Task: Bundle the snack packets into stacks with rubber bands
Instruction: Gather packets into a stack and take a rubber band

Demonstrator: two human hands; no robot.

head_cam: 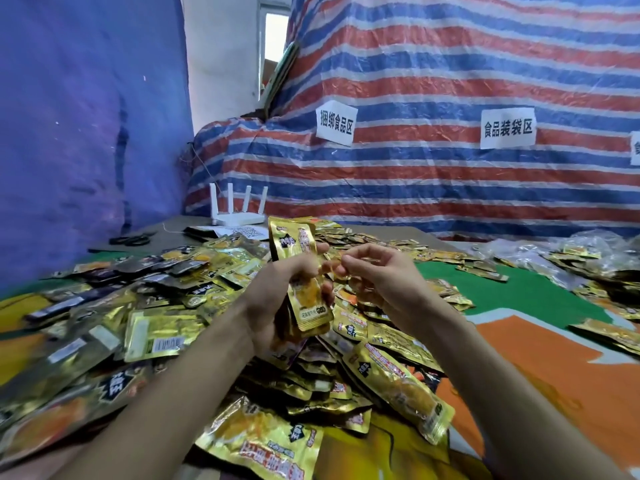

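The stack (302,258) stands upright at centre, the left grip (277,301) curled round its middle. Just right of it, the right grip (379,277) pinches a band (333,269). Loose packets (162,336) cover the counter (540,358) beneath, mostly left.

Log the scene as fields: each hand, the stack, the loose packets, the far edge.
left hand: grips stack of packets, upright
right hand: pinches what looks like a rubber band beside the stack
stack: no band visibly around it
loose packets: heaped on the table under both hands
far edge: router, scissors
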